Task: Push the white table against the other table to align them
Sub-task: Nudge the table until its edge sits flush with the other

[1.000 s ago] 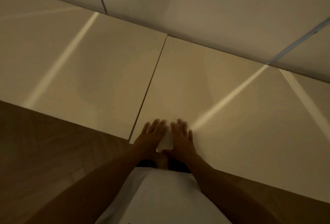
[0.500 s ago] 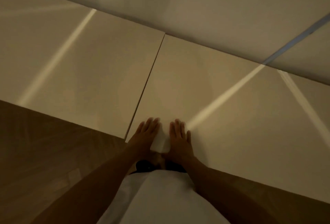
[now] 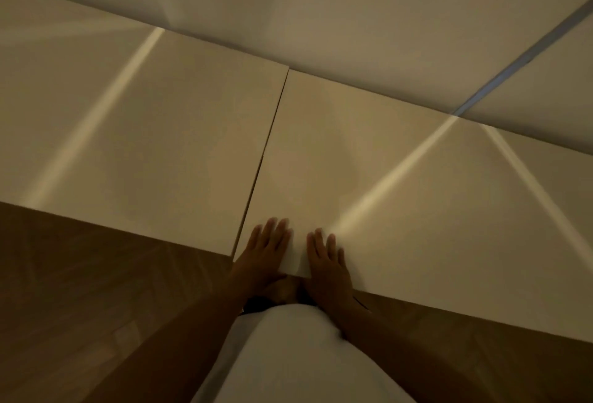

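Here's the white table (image 3: pixel 401 184), on the right of the view, its left edge running right alongside the other table (image 3: pixel 144 146). A thin dark seam shows between the two tops, narrow at the far end and a touch wider toward the near end, and whether the edges actually touch can't be told in this dim light. The near edges don't line up: the white table's near-left corner sits closer to the person than the other table's near-right corner.

Both hands are flat on the white table, right at that near-left corner. The left hand (image 3: pixel 263 255) lies palm down just beside the seam, fingers stretched out and lying close together, gripping nothing. The right hand (image 3: pixel 327 264) lies palm down next to it, fingers extended and slightly spread, also gripping nothing. A strip of bare tabletop shows between the two hands.

Pale streaks of reflected light cross both tops. Beyond the far edges stands a light wall (image 3: pixel 353 17). Below the near edges is wooden floor (image 3: pixel 96 306), and a white garment (image 3: pixel 288 354) fills the bottom middle. No brand, label or writing is readable anywhere.
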A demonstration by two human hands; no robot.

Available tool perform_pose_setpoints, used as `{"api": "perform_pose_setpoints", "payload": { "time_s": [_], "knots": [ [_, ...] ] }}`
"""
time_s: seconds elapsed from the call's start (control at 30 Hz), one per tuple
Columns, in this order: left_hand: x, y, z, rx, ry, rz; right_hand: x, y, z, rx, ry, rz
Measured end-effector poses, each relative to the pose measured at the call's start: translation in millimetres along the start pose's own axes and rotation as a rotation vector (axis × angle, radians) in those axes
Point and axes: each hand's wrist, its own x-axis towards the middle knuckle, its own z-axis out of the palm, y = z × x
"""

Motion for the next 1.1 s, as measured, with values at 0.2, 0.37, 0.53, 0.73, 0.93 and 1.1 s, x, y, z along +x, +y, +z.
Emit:
{"api": "perform_pose_setpoints", "payload": {
  "time_s": [0.2,0.37,0.53,0.73,0.93,1.1],
  "knots": [
    [0,-3,1,0.049,0.054,-0.001,3,1,-1,-0.063,-0.013,-0.021],
    [8,-11,2,0.051,0.056,0.009,7,-3,-7,-0.02,0.009,-0.006],
    [13,-18,4,0.035,0.046,0.018,11,-1,-9,0.013,0.023,-0.015],
    [18,-18,5,-0.022,-0.019,0.004,16,3,-10,0.021,0.007,-0.056],
    [35,11,-10,-0.297,-0.149,-0.184,23,11,-19,0.173,-0.018,-0.136],
    [44,40,-8,-0.312,-0.097,-0.234,19,32,-11,0.145,0.044,-0.155]
  ]
}}
